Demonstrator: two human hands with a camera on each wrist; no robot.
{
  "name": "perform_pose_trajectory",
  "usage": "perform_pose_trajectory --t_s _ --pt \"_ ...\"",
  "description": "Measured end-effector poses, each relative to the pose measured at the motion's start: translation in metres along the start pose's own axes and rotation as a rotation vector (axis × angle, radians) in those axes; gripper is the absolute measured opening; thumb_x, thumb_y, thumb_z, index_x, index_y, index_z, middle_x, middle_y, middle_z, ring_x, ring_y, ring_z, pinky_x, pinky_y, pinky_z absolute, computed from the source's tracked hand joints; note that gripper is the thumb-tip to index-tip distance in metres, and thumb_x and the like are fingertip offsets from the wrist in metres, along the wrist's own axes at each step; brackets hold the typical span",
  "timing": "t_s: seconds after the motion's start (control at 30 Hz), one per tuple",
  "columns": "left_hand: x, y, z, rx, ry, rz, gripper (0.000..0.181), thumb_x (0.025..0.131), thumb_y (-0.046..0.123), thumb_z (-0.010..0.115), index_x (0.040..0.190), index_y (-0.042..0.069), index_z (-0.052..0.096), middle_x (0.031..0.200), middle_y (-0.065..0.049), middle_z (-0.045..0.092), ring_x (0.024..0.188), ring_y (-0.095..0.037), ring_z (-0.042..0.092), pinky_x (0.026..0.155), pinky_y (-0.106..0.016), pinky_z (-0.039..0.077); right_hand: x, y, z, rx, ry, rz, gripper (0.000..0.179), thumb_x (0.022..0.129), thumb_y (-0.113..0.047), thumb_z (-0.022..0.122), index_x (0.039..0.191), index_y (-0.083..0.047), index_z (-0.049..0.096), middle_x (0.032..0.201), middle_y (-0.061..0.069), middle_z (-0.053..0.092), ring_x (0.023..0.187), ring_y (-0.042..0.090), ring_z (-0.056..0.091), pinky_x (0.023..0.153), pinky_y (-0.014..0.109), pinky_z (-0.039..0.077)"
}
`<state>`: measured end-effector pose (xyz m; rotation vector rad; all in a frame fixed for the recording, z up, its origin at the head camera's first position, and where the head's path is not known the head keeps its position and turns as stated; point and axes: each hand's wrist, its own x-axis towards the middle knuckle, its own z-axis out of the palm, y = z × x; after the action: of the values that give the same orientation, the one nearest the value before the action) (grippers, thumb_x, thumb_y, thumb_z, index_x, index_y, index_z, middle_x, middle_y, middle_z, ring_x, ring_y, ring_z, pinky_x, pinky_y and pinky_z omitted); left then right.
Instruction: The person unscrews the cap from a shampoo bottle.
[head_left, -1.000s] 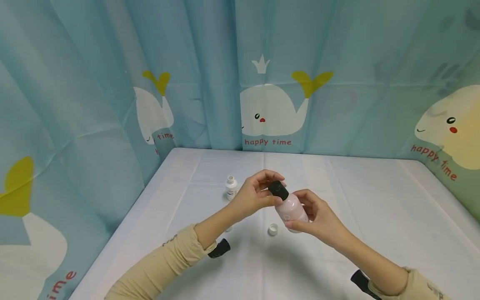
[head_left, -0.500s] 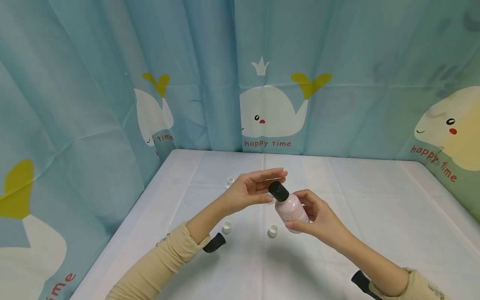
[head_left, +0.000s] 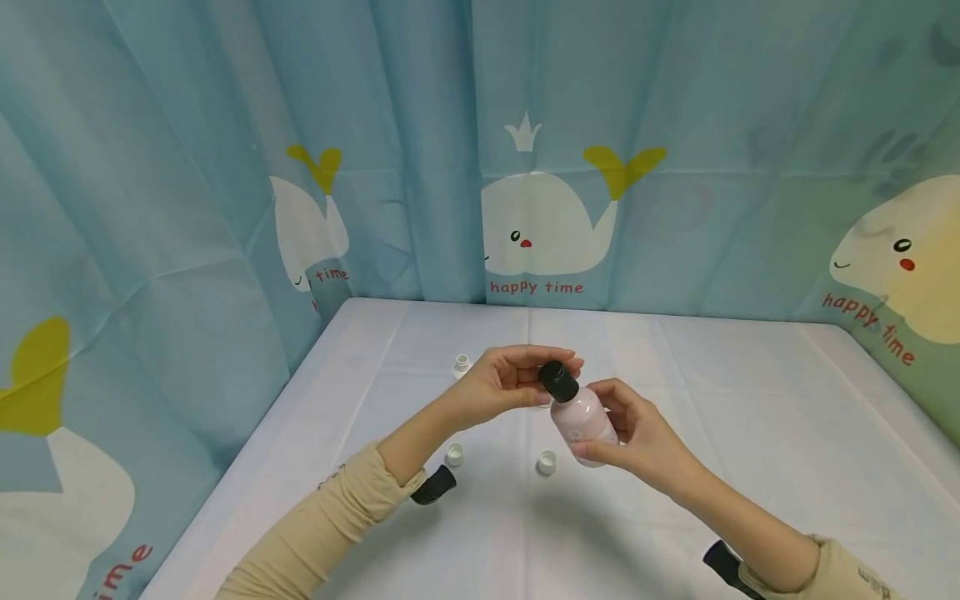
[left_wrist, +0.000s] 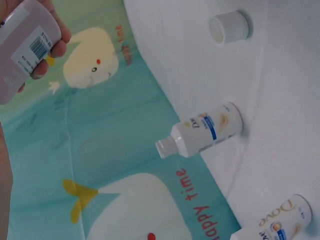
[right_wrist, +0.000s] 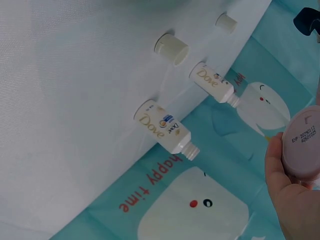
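My right hand [head_left: 637,429] grips a pale pink bottle [head_left: 583,417] by its body, tilted with its top toward the left, above the table. A black cap [head_left: 558,381] sits on the bottle's top. My left hand [head_left: 510,379] is at this cap, its fingers bent behind it and the thumb at its lower left side. In the left wrist view, the bottle's barcode label [left_wrist: 35,49] shows. The right wrist view catches the bottle's round base [right_wrist: 302,142], with printed digits, and the fingers of my right hand around it.
Two white Dove bottles without caps stand at the back, a left one [head_left: 461,364] and another [right_wrist: 162,127] mostly hidden behind my left hand in the head view. Two white caps, one on the left [head_left: 454,454] and one nearer the middle [head_left: 547,462], rest on the white table [head_left: 750,433].
My left hand let its fingers straighten off the black cap, then brought them back around it. Its forearm shifted slightly left, uncovering the left white cap. The right hand and bottle stayed nearly still.
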<state>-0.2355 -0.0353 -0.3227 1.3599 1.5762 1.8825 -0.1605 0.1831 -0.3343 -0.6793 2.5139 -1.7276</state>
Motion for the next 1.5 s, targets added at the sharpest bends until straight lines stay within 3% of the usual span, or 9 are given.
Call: perform_pose_trajectory --t_s 0.17,0.27,0.47,0.63,0.87,1.03,1.17,1.33,1.5 --pt "0.000 -0.001 0.005 0.011 0.084 -0.039 0.044 0.087 -0.003 0.062 0.125 -0.017 0.044 0.128 -0.030 0.054 0.108 -0.008 0.062 0.092 -0.029 0.052 -0.001 -0.001 0.000 0.000 0.001 -0.011 0.049 0.080 -0.005 0.073 0.119 0.003 0.046 0.110 0.011 0.059 0.088 0.006 0.061 0.073 0.024 0.054" --pt "0.000 0.000 0.010 0.018 0.150 -0.076 0.041 0.085 -0.008 0.062 0.123 -0.015 0.048 0.125 -0.031 0.055 0.104 -0.008 0.063 0.090 -0.028 0.053 -0.002 0.000 0.000 0.006 0.001 -0.004 0.048 0.080 -0.005 0.073 0.119 0.003 0.046 0.108 0.003 0.060 0.087 0.006 0.061 0.072 0.024 0.055" --pt "0.001 0.001 0.018 0.028 0.296 -0.138 0.053 0.077 0.014 0.076 0.116 -0.012 0.051 0.106 -0.001 0.063 0.093 -0.007 0.062 0.081 -0.021 0.055 -0.002 0.001 0.001 0.006 0.001 0.006 0.048 0.080 -0.005 0.073 0.119 0.003 0.046 0.103 -0.013 0.059 0.087 0.006 0.061 0.072 0.025 0.055" --pt "0.004 -0.002 0.022 0.032 0.336 -0.130 0.086 0.060 0.051 0.078 0.107 -0.014 0.045 0.095 0.007 0.055 0.084 -0.007 0.054 0.077 -0.013 0.051 -0.003 0.000 0.001 0.004 0.005 0.005 0.049 0.080 -0.006 0.074 0.119 0.003 0.046 0.107 0.001 0.060 0.086 0.006 0.061 0.071 0.024 0.055" --pt "0.007 -0.006 0.026 0.045 0.356 -0.133 0.087 0.058 0.060 0.076 0.102 -0.007 0.043 0.092 0.006 0.051 0.083 -0.007 0.051 0.078 -0.012 0.050 -0.003 0.000 0.001 0.000 -0.002 0.016 0.050 0.080 -0.007 0.074 0.120 0.004 0.045 0.113 0.021 0.057 0.087 0.007 0.060 0.072 0.024 0.055" --pt "0.006 -0.006 0.027 0.054 0.341 -0.121 0.098 0.060 0.062 0.073 0.126 -0.004 0.041 0.114 -0.017 0.057 0.101 -0.011 0.060 0.089 -0.019 0.051 -0.002 0.000 0.000 -0.002 -0.001 0.017 0.052 0.080 -0.007 0.074 0.121 0.004 0.045 0.114 0.022 0.057 0.088 0.007 0.060 0.072 0.024 0.055" --pt "0.003 -0.004 0.022 0.020 0.243 -0.101 0.101 0.068 0.056 0.072 0.145 0.005 0.031 0.139 -0.026 0.044 0.127 -0.026 0.051 0.099 -0.028 0.047 -0.002 -0.001 -0.001 -0.009 0.002 0.007 0.051 0.080 -0.006 0.074 0.120 0.004 0.045 0.113 0.021 0.057 0.087 0.006 0.061 0.072 0.024 0.055" --pt "-0.003 0.001 0.014 0.040 0.121 -0.063 0.071 0.089 0.015 0.066 0.146 -0.001 0.027 0.147 -0.027 0.033 0.136 -0.034 0.038 0.103 -0.031 0.044 -0.002 0.000 -0.001 -0.001 0.001 0.016 0.049 0.079 -0.005 0.074 0.118 0.005 0.046 0.110 0.017 0.057 0.086 0.007 0.061 0.071 0.025 0.055" --pt "-0.005 0.005 0.008 0.089 0.081 -0.023 0.061 0.087 -0.005 0.061 0.140 -0.010 0.033 0.144 -0.030 0.035 0.133 -0.039 0.039 0.105 -0.034 0.042 -0.002 0.002 0.000 0.001 -0.006 0.016 0.048 0.079 -0.005 0.074 0.118 0.005 0.046 0.108 0.013 0.057 0.085 0.008 0.061 0.071 0.026 0.055"
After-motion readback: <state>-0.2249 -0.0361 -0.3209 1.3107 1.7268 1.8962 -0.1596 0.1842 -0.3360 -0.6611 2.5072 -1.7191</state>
